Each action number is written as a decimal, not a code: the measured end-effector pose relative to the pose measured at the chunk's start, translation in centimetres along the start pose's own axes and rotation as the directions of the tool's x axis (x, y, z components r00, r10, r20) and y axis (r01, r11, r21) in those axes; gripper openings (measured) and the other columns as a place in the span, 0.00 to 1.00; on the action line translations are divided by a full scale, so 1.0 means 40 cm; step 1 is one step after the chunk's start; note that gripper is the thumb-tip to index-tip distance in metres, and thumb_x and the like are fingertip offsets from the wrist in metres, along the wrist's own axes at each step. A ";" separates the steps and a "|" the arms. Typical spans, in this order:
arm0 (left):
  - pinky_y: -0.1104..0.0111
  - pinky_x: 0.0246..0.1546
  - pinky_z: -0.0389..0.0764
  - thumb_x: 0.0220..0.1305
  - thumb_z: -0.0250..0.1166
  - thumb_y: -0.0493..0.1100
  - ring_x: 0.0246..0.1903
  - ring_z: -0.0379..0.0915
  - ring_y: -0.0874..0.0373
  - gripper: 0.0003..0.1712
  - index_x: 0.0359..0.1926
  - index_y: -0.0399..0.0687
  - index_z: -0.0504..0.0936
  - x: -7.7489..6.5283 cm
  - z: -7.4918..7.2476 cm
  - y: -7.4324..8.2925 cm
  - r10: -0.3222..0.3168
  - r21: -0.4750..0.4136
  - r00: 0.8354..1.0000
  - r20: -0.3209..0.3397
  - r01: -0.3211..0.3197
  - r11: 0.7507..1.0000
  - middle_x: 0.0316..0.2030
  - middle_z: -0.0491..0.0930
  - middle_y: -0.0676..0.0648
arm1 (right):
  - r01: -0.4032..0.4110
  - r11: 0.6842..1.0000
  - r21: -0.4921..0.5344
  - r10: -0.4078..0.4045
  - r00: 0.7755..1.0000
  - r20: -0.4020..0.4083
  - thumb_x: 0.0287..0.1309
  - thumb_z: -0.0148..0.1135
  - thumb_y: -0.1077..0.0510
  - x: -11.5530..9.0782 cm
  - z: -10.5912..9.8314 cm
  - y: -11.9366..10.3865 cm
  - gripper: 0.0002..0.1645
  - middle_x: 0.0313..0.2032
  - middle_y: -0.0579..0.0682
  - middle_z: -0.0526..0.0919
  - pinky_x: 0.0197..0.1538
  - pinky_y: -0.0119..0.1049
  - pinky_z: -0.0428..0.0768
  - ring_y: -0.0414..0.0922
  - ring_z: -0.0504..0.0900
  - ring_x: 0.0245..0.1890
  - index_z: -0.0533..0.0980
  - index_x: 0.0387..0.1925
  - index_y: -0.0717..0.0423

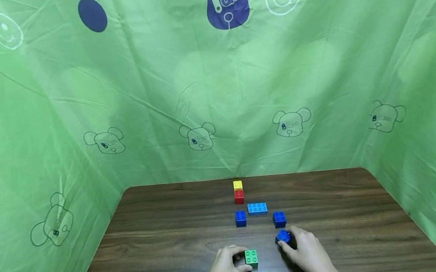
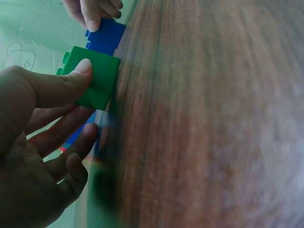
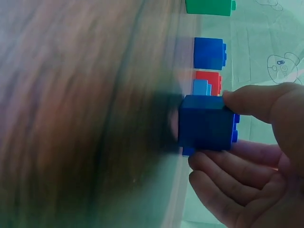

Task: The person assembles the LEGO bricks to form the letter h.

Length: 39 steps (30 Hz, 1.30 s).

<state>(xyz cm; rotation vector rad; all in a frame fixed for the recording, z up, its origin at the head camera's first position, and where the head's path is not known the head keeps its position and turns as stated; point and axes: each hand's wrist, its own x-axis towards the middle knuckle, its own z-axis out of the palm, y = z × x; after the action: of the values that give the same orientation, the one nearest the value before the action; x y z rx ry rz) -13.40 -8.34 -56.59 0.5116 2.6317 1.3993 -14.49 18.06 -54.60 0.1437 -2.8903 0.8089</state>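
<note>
Between thumb and fingers my left hand [image 1: 226, 268] pinches a green block [image 1: 251, 259] with studs on top, near the front of the table. The left wrist view shows the thumb pressed on the side of this green block [image 2: 95, 78]. To the right, my right hand [image 1: 308, 250] grips a dark blue block [image 1: 282, 236], which is turned at an angle. In the right wrist view the thumb and fingertips hold opposite sides of that blue block [image 3: 206, 122]. A gap separates the green block from the held blue one.
Beyond the hands lie two more dark blue blocks [image 1: 240, 218], one left and one right [image 1: 279, 219], and a longer light blue block [image 1: 257, 208]. Farther back are a red block [image 1: 239, 197] and a yellow block [image 1: 238, 185]. Green cloth [image 1: 228, 86] surrounds the wooden table [image 1: 154, 249].
</note>
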 end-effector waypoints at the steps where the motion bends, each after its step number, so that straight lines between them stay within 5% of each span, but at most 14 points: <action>1: 0.69 0.41 0.80 0.52 0.79 0.45 0.39 0.78 0.66 0.22 0.49 0.47 0.88 0.000 0.000 0.000 -0.001 0.001 1.000 0.001 0.001 1.000 0.42 0.85 0.56 | 0.001 1.000 0.010 -0.002 1.000 0.008 0.56 0.75 0.51 0.001 -0.001 -0.002 0.20 0.42 0.52 0.88 0.46 0.52 0.84 0.53 0.87 0.43 0.82 0.48 0.55; 21: 0.69 0.42 0.76 0.51 0.79 0.47 0.40 0.75 0.65 0.22 0.49 0.49 0.88 -0.007 0.005 0.001 0.018 0.094 0.999 -0.036 -0.014 0.995 0.40 0.83 0.60 | 0.159 0.985 0.059 -0.157 0.986 -0.049 0.57 0.75 0.52 0.041 -0.039 -0.065 0.22 0.39 0.46 0.87 0.39 0.35 0.82 0.41 0.85 0.38 0.83 0.52 0.55; 34: 0.67 0.44 0.76 0.50 0.80 0.47 0.42 0.75 0.63 0.22 0.48 0.49 0.88 -0.007 0.007 0.002 0.017 0.133 0.999 -0.051 -0.010 0.991 0.41 0.84 0.59 | 0.337 0.939 0.073 -0.319 0.929 -0.186 0.54 0.77 0.56 0.047 -0.082 -0.120 0.23 0.43 0.48 0.86 0.43 0.38 0.86 0.45 0.87 0.42 0.83 0.52 0.55; 39: 0.66 0.45 0.77 0.50 0.80 0.47 0.43 0.77 0.62 0.23 0.48 0.49 0.88 -0.005 0.008 0.001 0.015 0.135 0.999 -0.050 -0.008 0.991 0.42 0.84 0.59 | 0.361 0.926 0.107 -0.339 0.923 -0.181 0.53 0.77 0.57 0.041 -0.104 -0.153 0.24 0.42 0.45 0.86 0.41 0.34 0.85 0.38 0.85 0.39 0.83 0.53 0.55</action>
<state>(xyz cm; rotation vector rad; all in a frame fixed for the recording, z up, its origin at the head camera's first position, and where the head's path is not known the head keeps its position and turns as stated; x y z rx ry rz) -13.11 -8.15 -56.74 0.5131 2.7823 1.2603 -14.89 14.93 -47.71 0.5670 -2.5493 0.9031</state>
